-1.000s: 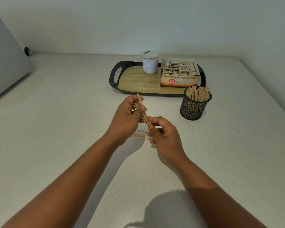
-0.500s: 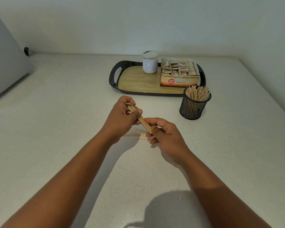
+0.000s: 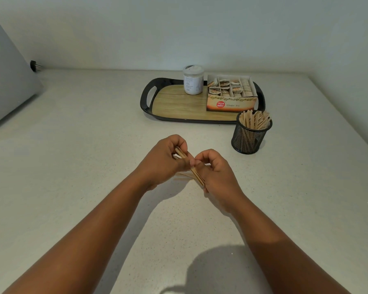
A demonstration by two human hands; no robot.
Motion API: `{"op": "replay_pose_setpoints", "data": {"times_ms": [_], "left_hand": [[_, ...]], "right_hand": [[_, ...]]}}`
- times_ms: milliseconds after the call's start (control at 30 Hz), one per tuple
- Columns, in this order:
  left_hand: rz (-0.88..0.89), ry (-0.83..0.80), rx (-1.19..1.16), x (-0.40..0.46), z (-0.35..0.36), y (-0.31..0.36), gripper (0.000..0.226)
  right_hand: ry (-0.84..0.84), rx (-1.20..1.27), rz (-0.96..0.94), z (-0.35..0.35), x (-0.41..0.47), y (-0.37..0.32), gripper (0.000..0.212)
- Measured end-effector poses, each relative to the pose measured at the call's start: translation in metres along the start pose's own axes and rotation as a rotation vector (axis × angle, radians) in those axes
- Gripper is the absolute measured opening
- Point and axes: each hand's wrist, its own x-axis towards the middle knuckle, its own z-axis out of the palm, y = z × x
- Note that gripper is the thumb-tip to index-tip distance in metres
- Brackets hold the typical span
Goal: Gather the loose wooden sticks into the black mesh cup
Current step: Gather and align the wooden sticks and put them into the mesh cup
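Hands (image 3: pixel 165 159) lowered, bundle (image 3: pixel 189 164) flatter (both gripping).

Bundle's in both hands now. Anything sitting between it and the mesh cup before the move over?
Nothing visible does. The bundle of sticks is pinched between the left hand and right hand, and only bare counter lies between them and the black mesh cup. The tray sits farther back, off that line. The cup already holds many sticks.
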Motion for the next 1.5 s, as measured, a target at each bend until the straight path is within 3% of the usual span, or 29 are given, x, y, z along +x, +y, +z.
{"op": "replay_pose_setpoints", "data": {"times_ms": [200, 367, 533, 667, 800, 1100, 1200, 1333, 1500], "left_hand": [[0.007, -0.018, 0.076, -0.002, 0.0, 0.0, 0.027], [-0.006, 0.019, 0.001, -0.002, -0.003, 0.0, 0.025], [-0.051, 0.059, -0.219, 0.001, -0.024, 0.001, 0.023], [-0.095, 0.085, -0.429, 0.0, -0.031, 0.001, 0.023], [-0.11, -0.005, -0.494, -0.004, -0.015, 0.001, 0.021], [-0.097, -0.166, -0.315, -0.008, 0.017, 0.002, 0.009], [-0.059, -0.092, -0.338, -0.007, 0.014, 0.002, 0.008], [-0.037, 0.131, -0.308, -0.002, 0.007, 0.002, 0.01], [-0.02, 0.116, -0.233, -0.003, 0.005, 0.002, 0.011]], "right_hand": [[-0.001, -0.024, 0.01, 0.003, 0.0, 0.0, 0.011], [0.013, 0.065, 0.089, -0.004, 0.001, -0.003, 0.019], [0.068, 0.143, 0.163, -0.01, 0.004, -0.006, 0.023], [0.119, 0.361, 0.199, -0.01, 0.005, -0.007, 0.018], [0.139, 0.586, 0.224, -0.005, 0.004, -0.005, 0.024], [0.155, 0.583, 0.25, -0.004, 0.002, -0.002, 0.037], [0.072, 0.575, 0.259, -0.006, 0.002, -0.002, 0.032], [-0.02, 0.58, 0.205, -0.001, 0.002, -0.001, 0.02], [-0.007, 0.661, 0.172, 0.003, 0.003, 0.001, 0.017]]}}
